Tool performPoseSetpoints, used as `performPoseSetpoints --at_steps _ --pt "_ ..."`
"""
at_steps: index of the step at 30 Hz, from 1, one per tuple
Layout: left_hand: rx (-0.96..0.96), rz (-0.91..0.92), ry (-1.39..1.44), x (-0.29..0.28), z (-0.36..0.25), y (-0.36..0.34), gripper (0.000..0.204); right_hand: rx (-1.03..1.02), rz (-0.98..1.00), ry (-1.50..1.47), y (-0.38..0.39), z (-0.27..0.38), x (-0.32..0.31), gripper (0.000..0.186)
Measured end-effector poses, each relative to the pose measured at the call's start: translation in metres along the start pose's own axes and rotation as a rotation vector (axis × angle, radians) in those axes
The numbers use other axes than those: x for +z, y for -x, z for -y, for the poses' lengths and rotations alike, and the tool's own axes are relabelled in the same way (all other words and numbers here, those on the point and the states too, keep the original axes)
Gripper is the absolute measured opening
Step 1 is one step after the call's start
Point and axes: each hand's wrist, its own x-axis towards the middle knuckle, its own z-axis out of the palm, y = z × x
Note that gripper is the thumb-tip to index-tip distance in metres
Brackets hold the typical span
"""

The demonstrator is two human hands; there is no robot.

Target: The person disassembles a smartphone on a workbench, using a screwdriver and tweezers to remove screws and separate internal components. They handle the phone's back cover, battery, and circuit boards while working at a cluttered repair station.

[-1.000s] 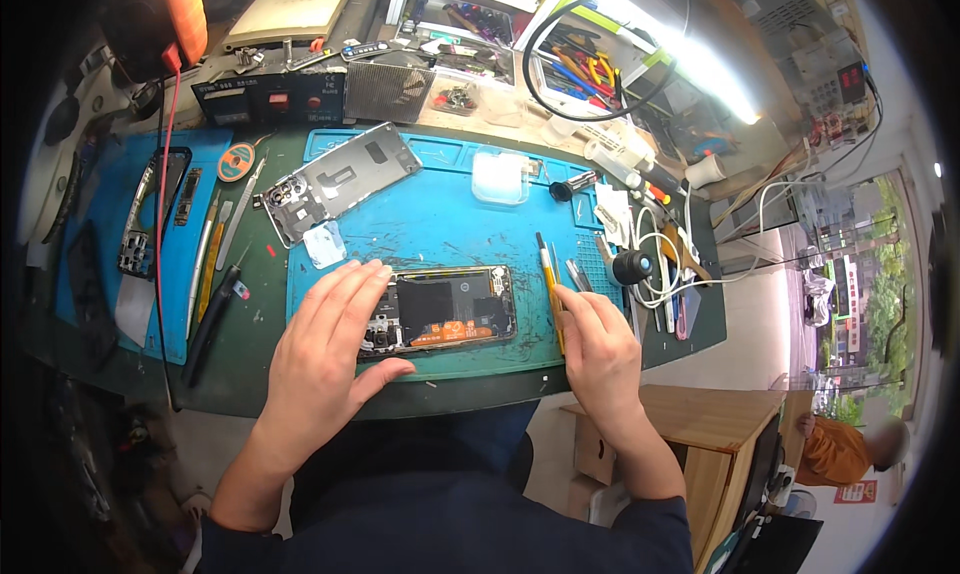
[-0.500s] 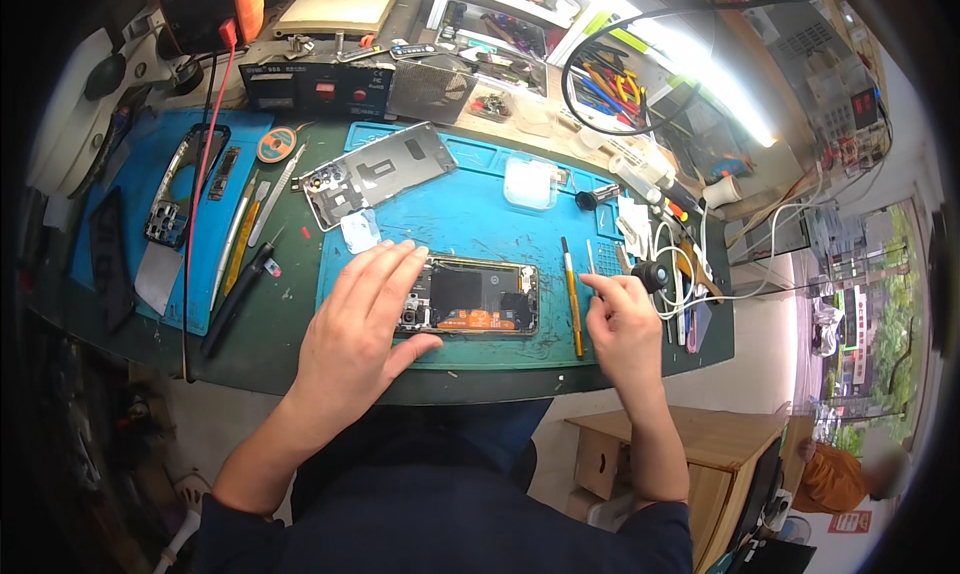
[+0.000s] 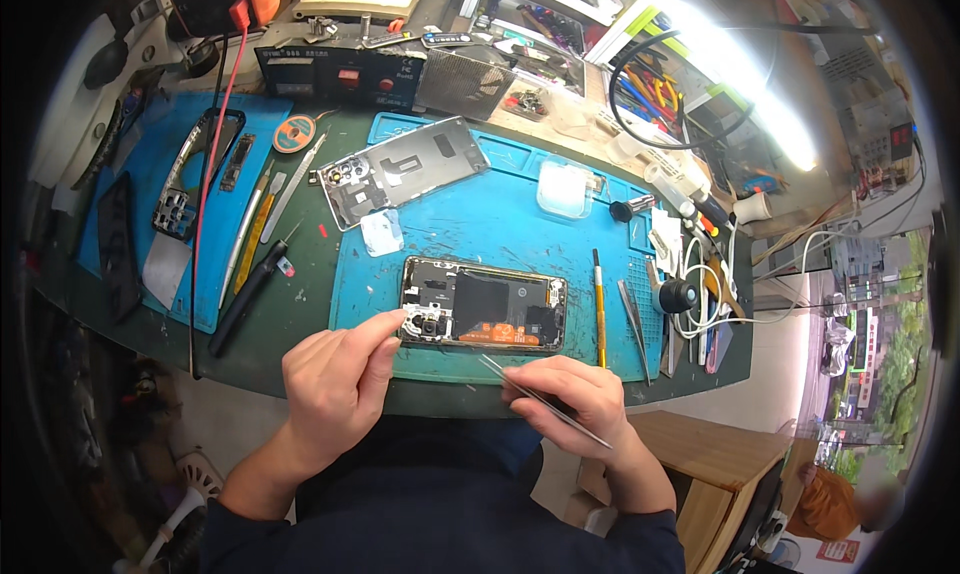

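Opened black rectangular smartphone (image 3: 485, 306) lies flat, innards up, on blue rectangular work mat (image 3: 545, 236). Left hand (image 3: 335, 379): index extended to the phone's camera end, thumb close beside it, other fingers curled; can't tell if it's pinching anything. Right hand (image 3: 572, 404): fingers closed on slim grey metal tool (image 3: 550, 405), tip by phone's near edge. Yellow-and-black pen-shaped tool (image 3: 601, 319) lies right of phone.

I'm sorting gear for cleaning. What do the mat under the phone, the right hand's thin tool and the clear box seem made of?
Mat: probably rubber or silicone; matte, scuffed, moulded compartments.
Thin tool: likely metal; grey, slight sheen.
Clear box: probably plastic; translucent, shiny.
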Motion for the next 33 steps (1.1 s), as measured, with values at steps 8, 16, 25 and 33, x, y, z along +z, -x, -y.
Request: performPoseSetpoints --at_steps 8,16,25,33 --pt "0.003 -0.006 0.012 0.001 0.003 0.001 0.029 -0.115 0.072 0.039 -0.021 -0.014 -0.008 0.031" --pt "-0.003 0.009 0.019 0.000 0.004 0.002 0.031 -0.085 0.109 0.105 -0.034 -0.012 -0.010 0.027" --pt "-0.034 0.016 0.019 -0.001 0.001 -0.001 0.031 -0.128 0.142 0.163 -0.040 -0.011 -0.009 0.027" --pt "-0.016 0.156 0.115 -0.002 -0.009 -0.005 0.027 -0.509 0.066 0.213 -0.039 -0.009 0.009 0.024"
